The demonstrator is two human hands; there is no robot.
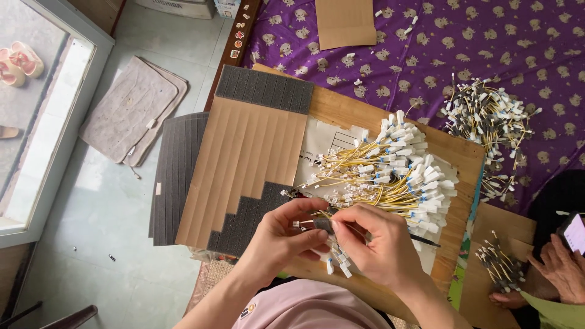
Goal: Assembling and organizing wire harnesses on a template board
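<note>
Pinching a small dark piece [322, 224] between both sets of fingertips, at the near middle of the scene. Left hand [281, 234] closing on it from the left, thumb and forefinger narrowed on its left end; right hand [373, 242] curling over from the right, fingers folded tight on its right end, so sitting equally close to both hands. Short wires [337, 261] with white tips hanging from under the right palm, trailing near and slightly right. Lying just beyond the knuckles, to the far right, a big heap of yellow wires [390, 173] with white plugs, long axes running left to right, closer to the right hand. Spreading to the left, a ribbed cardboard sheet [244, 170] over dark foam [265, 88]. Resting underneath, a wooden board [451, 152] on a purple cloth [487, 42]. Showing at the far right edge, another person's hand [563, 268] near a second small bundle [501, 263].
</note>
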